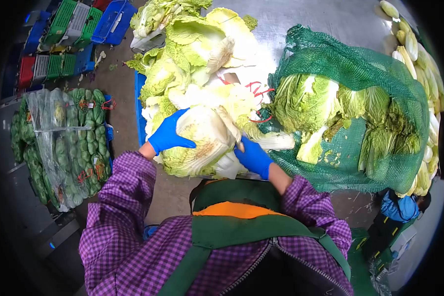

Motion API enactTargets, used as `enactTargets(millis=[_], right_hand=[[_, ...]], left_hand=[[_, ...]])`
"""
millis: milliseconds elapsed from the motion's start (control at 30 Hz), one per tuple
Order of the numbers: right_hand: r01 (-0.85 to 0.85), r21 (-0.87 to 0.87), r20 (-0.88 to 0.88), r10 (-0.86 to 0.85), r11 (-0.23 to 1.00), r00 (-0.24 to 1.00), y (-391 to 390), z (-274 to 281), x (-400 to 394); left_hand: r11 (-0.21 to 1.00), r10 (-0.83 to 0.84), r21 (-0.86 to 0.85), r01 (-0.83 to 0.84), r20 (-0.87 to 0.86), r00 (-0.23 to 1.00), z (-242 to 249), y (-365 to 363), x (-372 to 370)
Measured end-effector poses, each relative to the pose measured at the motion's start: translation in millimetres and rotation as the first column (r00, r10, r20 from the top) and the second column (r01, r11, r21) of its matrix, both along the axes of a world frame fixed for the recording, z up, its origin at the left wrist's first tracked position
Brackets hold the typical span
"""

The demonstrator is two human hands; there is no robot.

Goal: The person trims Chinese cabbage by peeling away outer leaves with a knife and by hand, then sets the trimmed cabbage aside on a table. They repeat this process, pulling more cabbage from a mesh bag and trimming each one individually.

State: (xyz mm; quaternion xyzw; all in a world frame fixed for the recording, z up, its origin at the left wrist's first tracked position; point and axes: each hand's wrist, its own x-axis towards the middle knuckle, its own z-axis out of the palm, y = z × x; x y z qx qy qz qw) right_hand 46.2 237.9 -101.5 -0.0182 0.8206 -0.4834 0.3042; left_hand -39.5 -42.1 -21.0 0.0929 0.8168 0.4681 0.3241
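A large pale cabbage head with brownish patches is held in front of my body, above a heap of loose leaves. My left hand, in a blue glove, grips its left side. On its right side, my right hand, also gloved in blue, has its fingers closed on the edge of an outer leaf. A white leaf stalk lies beside my right hand. Further right, a green mesh bag holds several cabbages. Red ties lie between the heap and the bag.
The metal table extends behind the heap. Many pale cabbages line the right edge. At left are bagged green vegetables and stacked crates. Another person is at the lower right.
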Motion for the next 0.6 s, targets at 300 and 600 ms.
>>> enactTargets(millis=[300,600], right_hand=[[0.261,-0.451,0.463,-0.027,0.853,0.886,-2,76,-71],[0.150,-0.312,0.231,-0.078,0.938,0.970,18,149,-98]], left_hand=[[0.992,0.126,0.011,-0.126,-0.194,0.973,41,13,5],[0.899,0.437,0.138,-0.415,-0.229,0.870,63,39,16]])
